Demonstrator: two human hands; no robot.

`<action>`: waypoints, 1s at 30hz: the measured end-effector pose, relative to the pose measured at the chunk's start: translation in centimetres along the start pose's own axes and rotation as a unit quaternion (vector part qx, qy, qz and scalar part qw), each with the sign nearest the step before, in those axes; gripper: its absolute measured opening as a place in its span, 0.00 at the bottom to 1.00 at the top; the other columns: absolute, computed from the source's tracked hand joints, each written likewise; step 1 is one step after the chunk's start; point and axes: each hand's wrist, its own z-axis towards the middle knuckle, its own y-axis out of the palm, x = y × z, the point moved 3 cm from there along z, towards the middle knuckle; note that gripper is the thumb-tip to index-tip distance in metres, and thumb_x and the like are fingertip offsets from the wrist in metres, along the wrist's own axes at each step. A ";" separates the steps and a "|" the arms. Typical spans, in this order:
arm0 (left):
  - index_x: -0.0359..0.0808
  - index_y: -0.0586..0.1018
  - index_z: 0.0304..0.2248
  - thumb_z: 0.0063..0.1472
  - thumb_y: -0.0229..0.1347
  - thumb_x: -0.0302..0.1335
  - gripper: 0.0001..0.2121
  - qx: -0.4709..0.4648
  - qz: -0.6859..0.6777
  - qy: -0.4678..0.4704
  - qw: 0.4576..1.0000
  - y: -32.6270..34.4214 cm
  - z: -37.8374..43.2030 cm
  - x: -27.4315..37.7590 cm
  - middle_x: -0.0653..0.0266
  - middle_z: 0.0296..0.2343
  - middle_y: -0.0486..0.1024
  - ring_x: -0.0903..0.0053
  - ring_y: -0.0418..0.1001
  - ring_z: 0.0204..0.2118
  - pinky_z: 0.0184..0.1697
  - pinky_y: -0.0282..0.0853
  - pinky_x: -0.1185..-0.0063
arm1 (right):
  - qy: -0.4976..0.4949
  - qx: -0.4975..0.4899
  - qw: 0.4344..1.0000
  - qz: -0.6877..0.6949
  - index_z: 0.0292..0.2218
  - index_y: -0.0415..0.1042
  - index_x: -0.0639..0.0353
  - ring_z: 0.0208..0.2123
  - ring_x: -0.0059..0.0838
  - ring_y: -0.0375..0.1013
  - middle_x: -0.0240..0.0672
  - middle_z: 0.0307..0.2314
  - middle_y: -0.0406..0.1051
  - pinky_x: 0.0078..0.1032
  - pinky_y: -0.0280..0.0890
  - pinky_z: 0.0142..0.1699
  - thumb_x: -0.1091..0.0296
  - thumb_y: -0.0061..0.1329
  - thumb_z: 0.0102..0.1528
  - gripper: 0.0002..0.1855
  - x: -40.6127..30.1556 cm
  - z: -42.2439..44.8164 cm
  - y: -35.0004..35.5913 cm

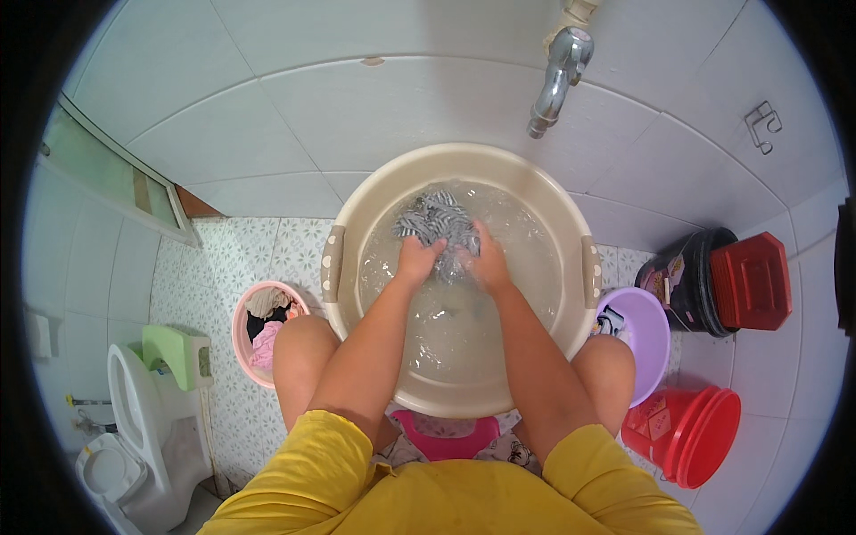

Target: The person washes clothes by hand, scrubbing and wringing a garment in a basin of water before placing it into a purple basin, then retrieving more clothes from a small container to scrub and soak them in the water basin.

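Note:
A large beige plastic basin (374,177) with brown side handles stands before me, holding cloudy, rippling water (441,334). A wet garment with black and white stripes (438,214) is bunched in its far half, partly under the surface. My left hand (418,257) grips the near left side of the cloth, thumb on top. On the cloth's right side, my right hand (488,257) holds the fabric, its fingers partly hidden by cloth and splashing water.
A chrome tap (558,80) juts from the tiled wall above the basin. Left stand a pink tub (239,348) of clothes, a green stool (170,351) and a toilet (150,428). Right are a purple tub (649,334), a black bucket (695,281), red containers (752,281) and a red bucket (695,435).

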 end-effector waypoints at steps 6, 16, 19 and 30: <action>0.31 0.74 0.33 0.44 0.58 0.34 0.17 -0.011 0.166 -0.147 0.975 -1.0 -0.5 -1.8 0.59 0.28 0.74 0.67 0.72 0.30 0.34 0.66 0.71 | 0.082 -0.044 0.989 -0.114 0.51 0.55 0.57 0.42 0.45 0.65 0.49 0.39 0.65 0.35 0.56 0.48 0.60 0.47 0.47 0.31 1.4 -0.5 -0.2; 0.38 0.70 0.40 0.45 0.46 0.61 0.34 -0.171 -0.426 -0.379 0.804 1.3 -2.5 1.1 0.63 0.36 0.71 0.69 0.67 0.40 0.45 0.60 0.66 | 0.015 -0.023 0.998 -0.053 0.40 0.62 0.58 0.33 0.51 0.68 0.52 0.30 0.68 0.39 0.61 0.37 0.54 0.44 0.48 0.22 -4.8 -2.9 2.0; 0.39 0.68 0.41 0.51 0.47 0.52 0.26 -0.212 -0.521 -0.290 0.775 0.9 0.2 -3.7 0.64 0.34 0.71 0.67 0.67 0.40 0.44 0.62 0.68 | 0.012 -0.095 0.995 0.017 0.35 0.65 0.56 0.31 0.50 0.69 0.48 0.28 0.69 0.40 0.63 0.37 0.54 0.46 0.45 0.18 -9.7 -3.5 1.7; 0.32 0.71 0.35 0.51 0.51 0.30 0.12 -0.058 -0.413 -0.218 0.882 2.5 -1.4 0.9 0.61 0.32 0.73 0.72 0.71 0.34 0.41 0.67 0.71 | 0.053 0.112 0.974 -0.191 0.33 0.65 0.55 0.28 0.46 0.70 0.45 0.26 0.69 0.41 0.63 0.31 0.53 0.45 0.47 0.17 -2.5 0.7 -2.4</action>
